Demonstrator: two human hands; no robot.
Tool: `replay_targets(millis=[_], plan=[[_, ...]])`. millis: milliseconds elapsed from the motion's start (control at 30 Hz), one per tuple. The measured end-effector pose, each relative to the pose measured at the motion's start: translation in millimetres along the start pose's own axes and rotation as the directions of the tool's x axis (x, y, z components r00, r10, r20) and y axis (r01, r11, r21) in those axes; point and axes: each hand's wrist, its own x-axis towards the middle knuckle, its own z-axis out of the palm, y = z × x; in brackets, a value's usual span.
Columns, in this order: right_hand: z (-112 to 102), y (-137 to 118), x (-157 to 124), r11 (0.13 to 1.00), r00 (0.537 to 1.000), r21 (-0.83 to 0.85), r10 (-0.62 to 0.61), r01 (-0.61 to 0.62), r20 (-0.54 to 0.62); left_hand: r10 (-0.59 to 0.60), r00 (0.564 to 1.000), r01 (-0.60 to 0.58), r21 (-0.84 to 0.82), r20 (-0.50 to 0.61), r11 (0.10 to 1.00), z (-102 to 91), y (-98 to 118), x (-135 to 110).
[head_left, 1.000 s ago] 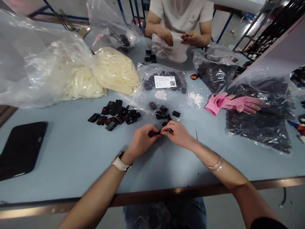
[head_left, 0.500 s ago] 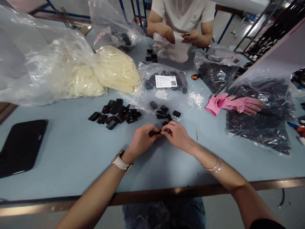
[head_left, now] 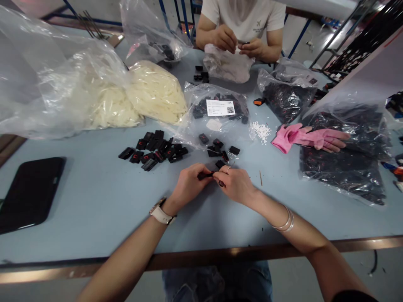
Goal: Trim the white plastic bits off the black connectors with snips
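Note:
My left hand [head_left: 192, 183] is closed on a black plastic connector housing [head_left: 204, 176], mostly covered by the fingers. Against its right end press the fingertips of my right hand [head_left: 236, 183], pinched together. A small dark rounded end [head_left: 221, 183] pokes out between the right fingers; what it belongs to is hidden. Just beyond the hands lies a small group of black connectors [head_left: 217, 149], with one housing [head_left: 220, 164] close to the right fingers. A larger pile of black connectors [head_left: 154, 147], some with red parts, is spread to the left.
Tiny white pieces [head_left: 261, 132] lie beside a pink glove [head_left: 310, 136]. A labelled clear bag [head_left: 220, 108] of connectors stands ahead, cream-coloured parts in a bag [head_left: 157, 92] to its left. Dark bags [head_left: 343, 167] fill the right. A black tablet-like object [head_left: 33, 193] lies left. Opposite, a person [head_left: 241, 25] handles small parts.
My right hand has turned slightly over the connector, and the dark end between its fingers sits lower. My left hand keeps its hold. The co-worker's hands have come together above their bag.

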Motion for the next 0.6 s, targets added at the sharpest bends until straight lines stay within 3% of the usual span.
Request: replay_targets(millis=[200, 367, 500, 600], plan=[[-6, -9, -3, 0.999, 0.999, -0.048, 0.025, -0.023, 0.048, -0.018, 1.000, 0.018, 0.012, -0.011, 1.000, 1.1, -1, -1], [-2, 5, 3, 0.988, 1.000, 0.152, 0.004, -0.005, 0.006, -0.008, 1.000, 0.008, -0.012, -0.011, 1.000, 0.7, -1, 0], [-3, 14, 6, 0.903, 0.979, 0.423, 0.010, 0.079, -0.205, -0.025, 1.000, 0.025, -0.011, -0.005, 1.000, 0.7, -1, 0], [-4, 15, 4, 0.827, 0.887, 0.530, 0.088, 0.189, -0.454, -0.043, 0.999, 0.043, -0.011, -0.001, 0.999, 1.0, -1, 0]])
